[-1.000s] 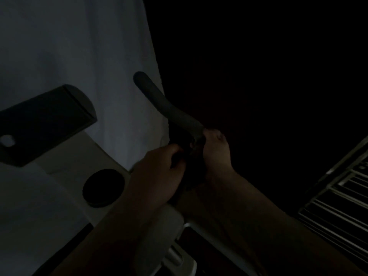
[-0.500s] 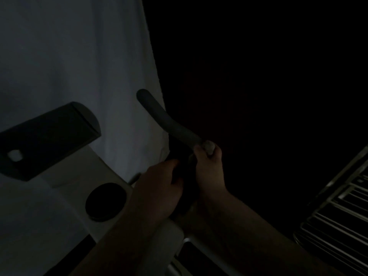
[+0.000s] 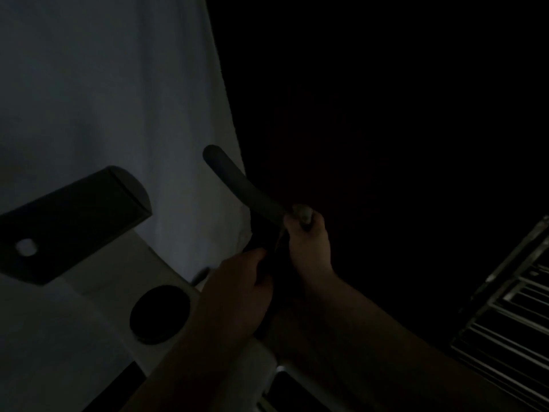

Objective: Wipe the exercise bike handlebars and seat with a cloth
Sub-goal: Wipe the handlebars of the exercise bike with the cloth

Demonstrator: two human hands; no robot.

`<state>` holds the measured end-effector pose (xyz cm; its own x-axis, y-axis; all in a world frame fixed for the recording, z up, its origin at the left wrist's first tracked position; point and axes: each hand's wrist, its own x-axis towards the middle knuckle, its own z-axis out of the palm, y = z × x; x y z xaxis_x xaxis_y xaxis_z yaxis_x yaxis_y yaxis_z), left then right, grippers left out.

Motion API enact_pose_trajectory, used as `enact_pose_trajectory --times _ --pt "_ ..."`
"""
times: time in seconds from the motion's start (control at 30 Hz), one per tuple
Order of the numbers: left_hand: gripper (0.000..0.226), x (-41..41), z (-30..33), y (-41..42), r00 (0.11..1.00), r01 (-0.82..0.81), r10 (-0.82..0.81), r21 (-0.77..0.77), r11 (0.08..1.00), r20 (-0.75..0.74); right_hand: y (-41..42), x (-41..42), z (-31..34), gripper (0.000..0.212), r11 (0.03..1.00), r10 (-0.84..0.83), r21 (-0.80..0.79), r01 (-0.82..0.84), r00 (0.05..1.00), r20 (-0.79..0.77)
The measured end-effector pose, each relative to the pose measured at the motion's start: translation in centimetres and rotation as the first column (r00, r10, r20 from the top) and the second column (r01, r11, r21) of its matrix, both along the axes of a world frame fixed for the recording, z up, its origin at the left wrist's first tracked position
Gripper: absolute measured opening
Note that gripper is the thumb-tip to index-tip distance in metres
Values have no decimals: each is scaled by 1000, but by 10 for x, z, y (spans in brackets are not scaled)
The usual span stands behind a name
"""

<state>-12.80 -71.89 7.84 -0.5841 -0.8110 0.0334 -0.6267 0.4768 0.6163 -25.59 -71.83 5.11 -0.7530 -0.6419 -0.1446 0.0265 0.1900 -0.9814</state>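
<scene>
The dark handlebar grip (image 3: 237,182) rises toward eleven o'clock from frame centre; the right hand (image 3: 309,245) is wrapped around its lower end; the left hand (image 3: 237,295), at seven o'clock of it, clutches something dark, possibly the cloth.

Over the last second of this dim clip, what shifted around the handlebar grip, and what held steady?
The whole scene sits lower in frame now, so the camera tilted up. The right hand slid a little up the handlebar grip, a pale bit of cloth now showing at its top. The left hand stayed just below it on the stem. Console and round black knob are unchanged.
</scene>
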Motion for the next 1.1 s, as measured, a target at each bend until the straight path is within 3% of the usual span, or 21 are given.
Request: enact_pose_trajectory --times 0.2,0.33,0.47,0.53,0.63,0.77,0.93,1.1 --pt "17 -3 0 -3 1000 10 -11 -13 1000 -8 -12 -17 9 34 994 93 63 -87 990 -103" --pt "15 -1 0 0 1000 -19 19 -22 1000 -5 13 6 1 44 1000 14 -26 -15 999 -38" --pt "17 -3 2 -2 1000 16 -16 -6 1000 8 -7 -16 10 39 998 65 22 -66 997 51" --pt "19 -2 1 -1 1000 4 -4 3 1000 1 -9 -13 12 40 1000 24 0 -24 990 135" --pt "17 0 -1 0 1000 -11 11 -1 1000 4 5 4 -1 36 997 -57 -40 62 992 117" --pt "21 -3 0 -3 1000 8 -8 1 1000 5 -12 -18 11 19 997 77 3 -79 980 185" --pt "17 0 2 0 1000 -21 22 17 1000 -8 10 8 -2 41 996 -67 -51 70 995 73" --pt "20 -2 1 -3 1000 17 -16 29 999 -9 -18 -25 12 21 995 92 14 -96 982 163"
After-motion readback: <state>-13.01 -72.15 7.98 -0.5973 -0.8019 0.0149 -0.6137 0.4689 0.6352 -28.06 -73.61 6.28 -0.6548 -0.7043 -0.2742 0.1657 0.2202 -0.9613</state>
